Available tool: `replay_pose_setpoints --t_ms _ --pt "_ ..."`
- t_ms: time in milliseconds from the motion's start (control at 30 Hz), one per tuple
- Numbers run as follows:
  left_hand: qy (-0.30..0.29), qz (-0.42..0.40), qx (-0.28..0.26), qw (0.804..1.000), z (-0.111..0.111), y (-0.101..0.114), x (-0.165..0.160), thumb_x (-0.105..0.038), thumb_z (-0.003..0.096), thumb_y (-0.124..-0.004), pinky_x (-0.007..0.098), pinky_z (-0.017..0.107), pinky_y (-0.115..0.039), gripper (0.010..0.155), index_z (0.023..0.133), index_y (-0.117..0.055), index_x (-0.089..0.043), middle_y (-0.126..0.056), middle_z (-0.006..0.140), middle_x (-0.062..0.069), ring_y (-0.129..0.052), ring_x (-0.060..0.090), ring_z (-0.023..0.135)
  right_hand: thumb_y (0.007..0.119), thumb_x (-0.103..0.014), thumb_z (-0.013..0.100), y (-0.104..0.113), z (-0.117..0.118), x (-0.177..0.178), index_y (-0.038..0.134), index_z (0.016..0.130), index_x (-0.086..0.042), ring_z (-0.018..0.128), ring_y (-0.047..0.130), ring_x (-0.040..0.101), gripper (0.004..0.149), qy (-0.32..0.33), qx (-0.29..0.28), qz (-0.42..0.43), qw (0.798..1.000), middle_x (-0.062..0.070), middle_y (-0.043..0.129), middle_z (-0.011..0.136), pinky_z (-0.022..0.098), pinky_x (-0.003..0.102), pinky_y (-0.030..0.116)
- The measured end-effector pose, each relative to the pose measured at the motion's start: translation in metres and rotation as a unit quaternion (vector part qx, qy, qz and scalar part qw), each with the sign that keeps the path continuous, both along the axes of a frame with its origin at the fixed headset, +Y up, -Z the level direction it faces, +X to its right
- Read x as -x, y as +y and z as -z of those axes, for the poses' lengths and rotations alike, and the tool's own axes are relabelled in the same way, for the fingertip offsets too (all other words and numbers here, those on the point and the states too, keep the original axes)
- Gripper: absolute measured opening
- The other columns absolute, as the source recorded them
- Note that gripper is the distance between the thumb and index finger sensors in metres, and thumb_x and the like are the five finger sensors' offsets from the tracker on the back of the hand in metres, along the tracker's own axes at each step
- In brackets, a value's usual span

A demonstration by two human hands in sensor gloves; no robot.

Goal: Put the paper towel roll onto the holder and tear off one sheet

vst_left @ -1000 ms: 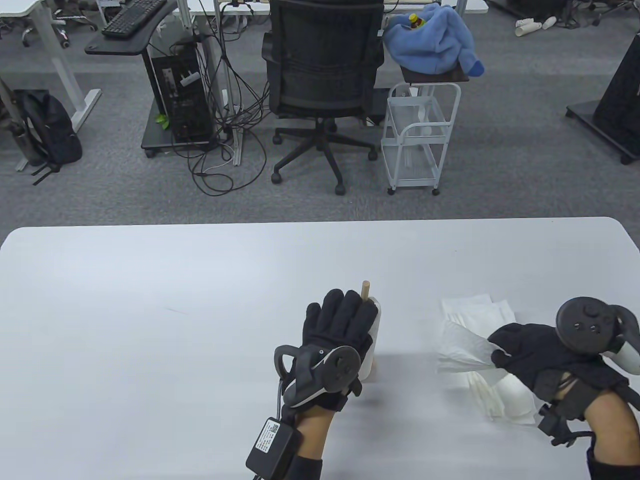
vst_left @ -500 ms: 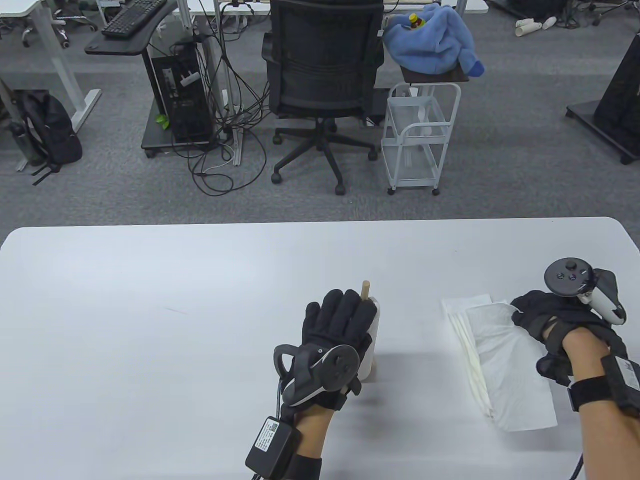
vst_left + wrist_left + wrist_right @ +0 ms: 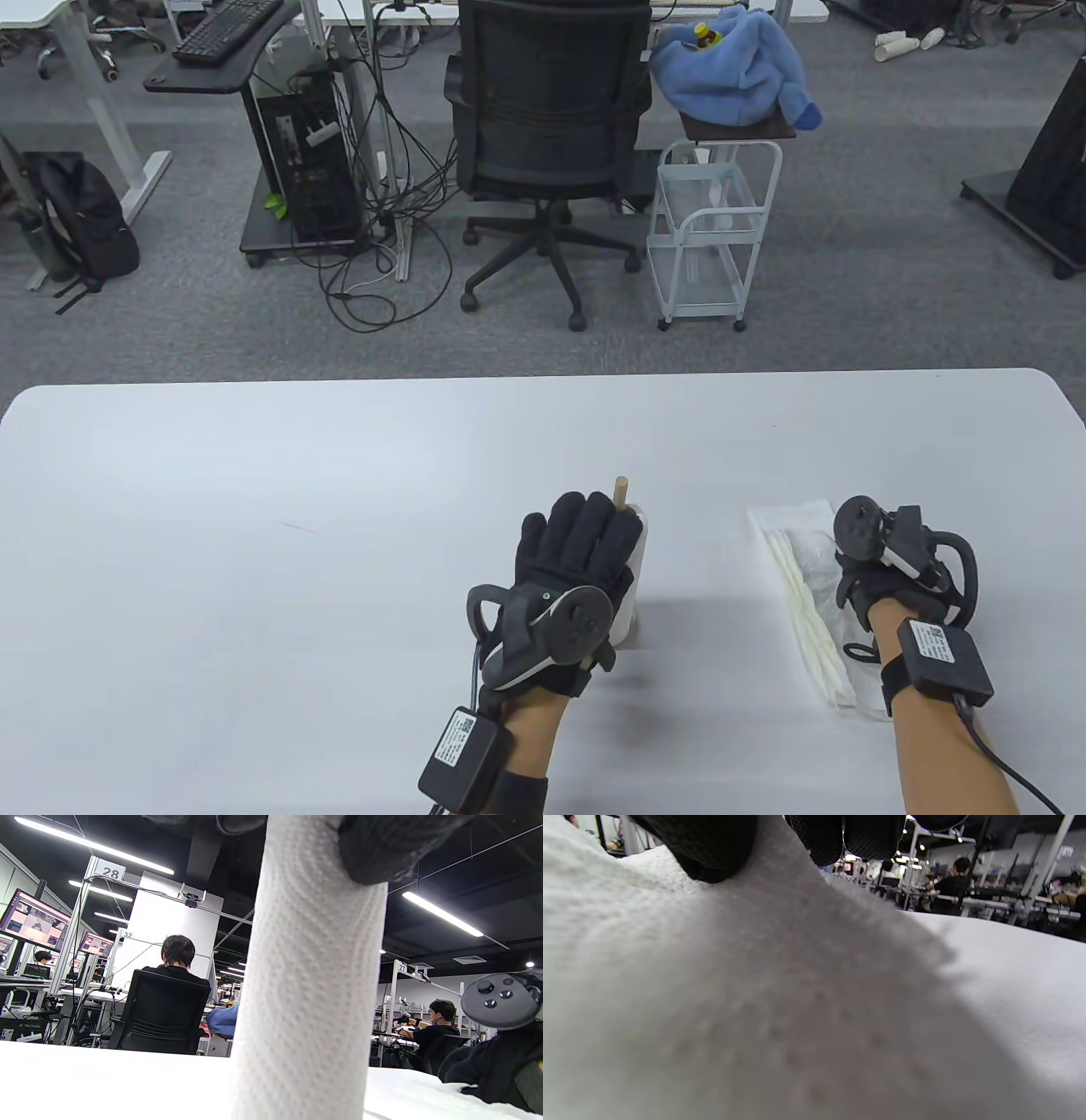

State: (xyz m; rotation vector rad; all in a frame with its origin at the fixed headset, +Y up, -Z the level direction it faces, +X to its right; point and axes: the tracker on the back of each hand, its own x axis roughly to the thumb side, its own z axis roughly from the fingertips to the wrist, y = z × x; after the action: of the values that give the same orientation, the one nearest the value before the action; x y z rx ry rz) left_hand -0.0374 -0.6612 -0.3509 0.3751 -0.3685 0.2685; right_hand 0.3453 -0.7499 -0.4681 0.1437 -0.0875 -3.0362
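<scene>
A: Where was the paper towel roll [image 3: 635, 570] relative to the left hand [image 3: 570, 567]?

B: Directly under its fingers. The roll stood upright on the white table [image 3: 254, 552], slipped over the holder, with the wooden holder post [image 3: 621, 491] poking out above the roll's top, just past the fingertips. The left hand's fingers lay over the near side and top of the roll, bent around it, gripping it. In the left wrist view one gloved fingertip [image 3: 382, 849] pressed against the roll's upper right edge.

A: Long axis?

B: Vertical. The roll's axis ran straight up along the post; in the left wrist view it rose as a white embossed column from the table to the fingers at the top edge.

A: And the torn sheet [image 3: 810, 556]?

B: It lay flat on the table well to the right of the roll, on a small stack of folded paper towels [image 3: 806, 611], under the right hand [image 3: 874, 586]. Its long side ran away from the person.

A: Right hand's fingers?

B: Pointed down onto the sheet. The right wrist view showed gloved fingertips [image 3: 712, 849] touching the paper, with nothing pinched that I could see. How bent they were, I could not tell for sure; the tracker hid them from above.
</scene>
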Motion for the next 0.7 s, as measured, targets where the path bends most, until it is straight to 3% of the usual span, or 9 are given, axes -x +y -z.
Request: replay_pose_setpoints --t_ms 167,267,333,433,567,700 --pt "0.005 0.003 0.001 1.0 -0.001 0.002 -0.003 -0.042 0.0498 -0.076 0.06 0.079 -0.048 0.071 0.102 -0.029 -0.046 -0.023 0.112 -0.012 -0.042 0.031 0.111 0.073 -0.039 0.049 -0.01 -0.004 -0.001 0.074 0.088 -0.029 0.099 0.051 0.04 0.04 -0.016 0.02 0.023 0.999 0.009 0.044 0.11 0.073 0.057 0.043" --pt "0.008 -0.001 0.007 1.0 -0.002 0.003 -0.003 -0.043 0.0497 -0.076 0.06 0.079 -0.048 0.07 0.102 -0.029 -0.046 -0.024 0.112 -0.012 -0.043 0.031 0.111 0.073 -0.045 0.049 -0.008 -0.011 -0.003 0.047 0.101 -0.033 0.102 0.043 0.04 0.059 -0.031 0.034 0.014 0.999 0.008 0.027 0.113 0.074 0.058 0.039" --pt "0.007 -0.001 0.016 1.0 -0.002 0.004 -0.002 -0.043 0.0498 -0.076 0.06 0.079 -0.047 0.071 0.102 -0.028 -0.047 -0.023 0.112 -0.014 -0.043 0.03 0.111 0.072 -0.051 0.048 0.001 -0.02 -0.003 0.03 0.104 -0.035 0.104 0.037 0.041 0.072 -0.035 0.032 0.026 0.999 0.009 0.017 0.114 0.075 0.06 0.036" --pt "0.007 0.015 0.042 0.999 -0.002 0.01 -0.002 -0.044 0.0497 -0.076 0.061 0.08 -0.045 0.072 0.102 -0.028 -0.047 -0.022 0.113 -0.013 -0.038 0.031 0.112 0.07 -0.057 0.048 0.02 -0.031 0.0 0.021 0.105 -0.038 0.107 0.027 0.043 0.078 -0.023 0.018 0.046 0.999 0.01 0.01 0.114 0.076 0.062 0.03" --pt "0.011 0.046 0.041 0.998 -0.007 0.025 0.001 -0.049 0.0493 -0.076 0.062 0.08 -0.041 0.078 0.103 -0.019 -0.05 -0.014 0.113 -0.009 -0.024 0.032 0.113 0.069 -0.058 0.048 0.047 -0.045 0.015 0.02 0.105 -0.039 0.108 0.021 0.044 0.078 -0.004 0.01 0.065 0.998 0.011 0.006 0.113 0.076 0.064 0.027" --pt "0.006 -0.026 0.013 1.0 -0.027 0.044 0.017 -0.052 0.049 -0.075 0.062 0.08 -0.039 0.081 0.103 -0.014 -0.045 -0.012 0.113 -0.007 -0.022 0.034 0.112 0.068 -0.058 0.048 0.064 -0.062 0.038 0.024 0.106 -0.038 0.108 0.021 0.045 0.076 0.029 0.005 0.092 0.995 0.012 0.008 0.114 0.075 0.064 0.027"
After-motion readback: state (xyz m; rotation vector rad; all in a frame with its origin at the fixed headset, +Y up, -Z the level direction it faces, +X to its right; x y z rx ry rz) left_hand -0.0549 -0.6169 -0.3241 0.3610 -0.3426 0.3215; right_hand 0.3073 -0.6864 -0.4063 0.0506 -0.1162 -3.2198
